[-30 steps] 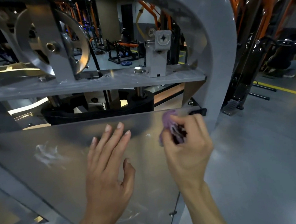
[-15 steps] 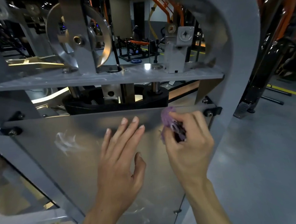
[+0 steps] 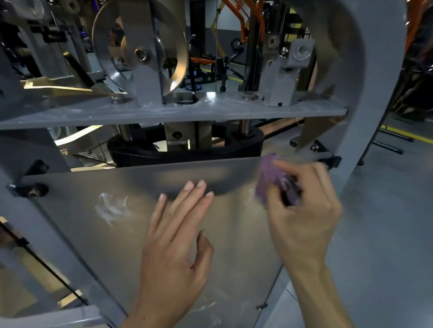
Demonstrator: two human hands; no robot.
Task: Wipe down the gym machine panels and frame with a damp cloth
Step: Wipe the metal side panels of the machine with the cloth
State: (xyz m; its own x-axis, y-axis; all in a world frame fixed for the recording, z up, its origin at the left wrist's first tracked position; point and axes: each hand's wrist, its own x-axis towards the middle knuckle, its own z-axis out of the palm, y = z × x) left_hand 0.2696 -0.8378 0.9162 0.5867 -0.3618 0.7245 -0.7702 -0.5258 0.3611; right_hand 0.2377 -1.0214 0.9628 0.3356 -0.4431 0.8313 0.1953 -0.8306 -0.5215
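Note:
A clear panel [image 3: 93, 249] covers the front of the grey gym machine, bolted to its frame [image 3: 373, 81] by black brackets. White smears mark the panel at its upper left and near its bottom. My left hand [image 3: 176, 246] lies flat on the panel's middle, fingers straight and pointing up. My right hand [image 3: 302, 216] grips a bunched purple cloth [image 3: 269, 178] and presses it against the panel's upper right corner, just left of the right bracket [image 3: 329, 161].
Above the panel a grey shelf plate [image 3: 155, 115] carries a steel pulley wheel [image 3: 140, 47] and a bracket block. A black weight plate [image 3: 183, 148] sits behind the panel's top edge. Grey floor with a yellow line [image 3: 418, 137] lies to the right.
The view has shifted left and nearer, so the machine sits further right in frame. My right hand with the cloth stays at the panel's upper right corner; my left hand stays flat.

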